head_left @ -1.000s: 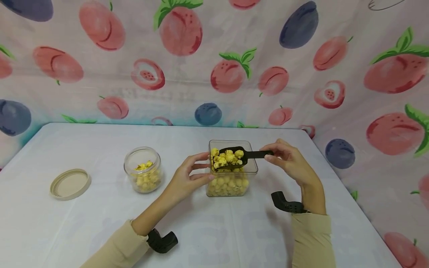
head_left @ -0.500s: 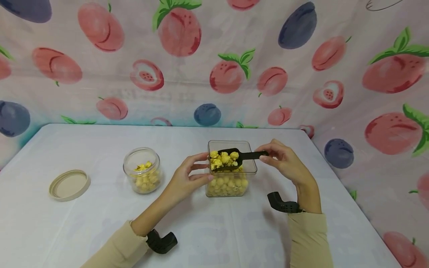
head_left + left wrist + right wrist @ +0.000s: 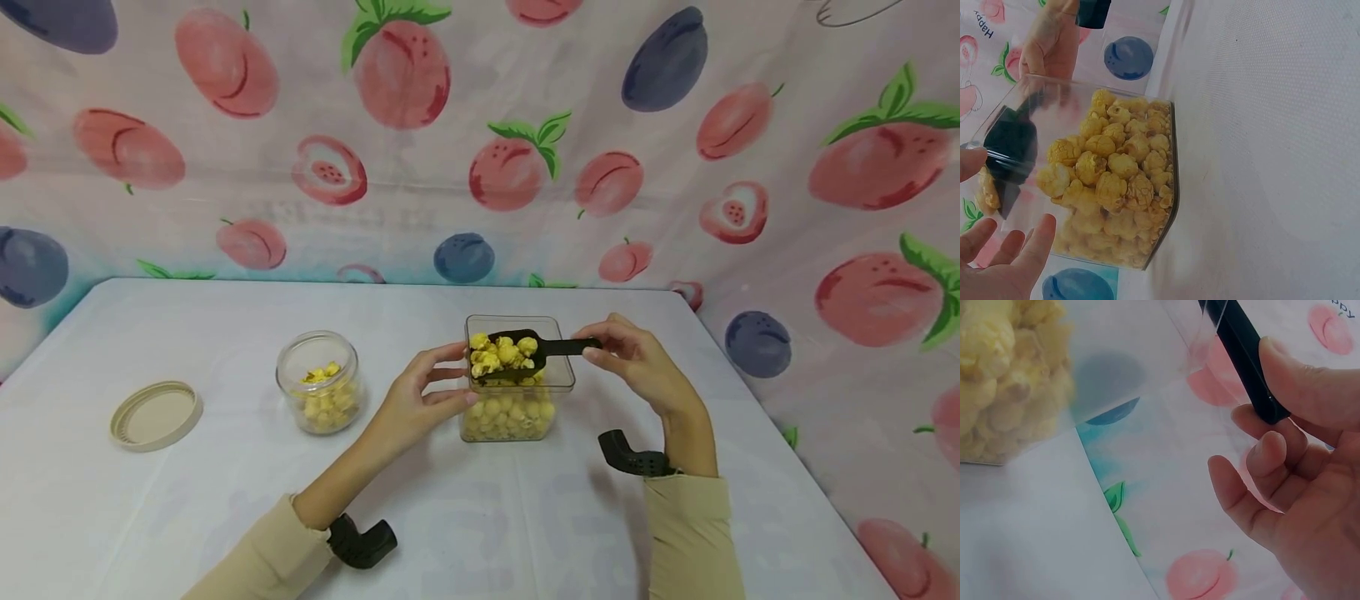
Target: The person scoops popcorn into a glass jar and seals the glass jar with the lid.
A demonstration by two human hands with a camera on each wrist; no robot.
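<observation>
R hand [image 3: 636, 363] pinching loaded scoop [image 3: 545, 347] in pt-full popcorn tub [image 3: 551, 388], L hand [image 3: 417, 398] spread alongside.

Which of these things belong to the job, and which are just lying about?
In the job:
black scoop with popcorn, in the right hand
clear square container, left hand beside it
clear round jar, probably

Idle, apparently:
beige lid, untouched
fruit-print backdrop, scenery

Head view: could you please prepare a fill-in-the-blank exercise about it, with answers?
1. The hand that holds the black scoop is the ____ one.
2. The beige lid lies to the ____ of the round jar.
3. The scoop, the round jar and the square container all hold yellow ____.
Missing words: right; left; popcorn.
</observation>
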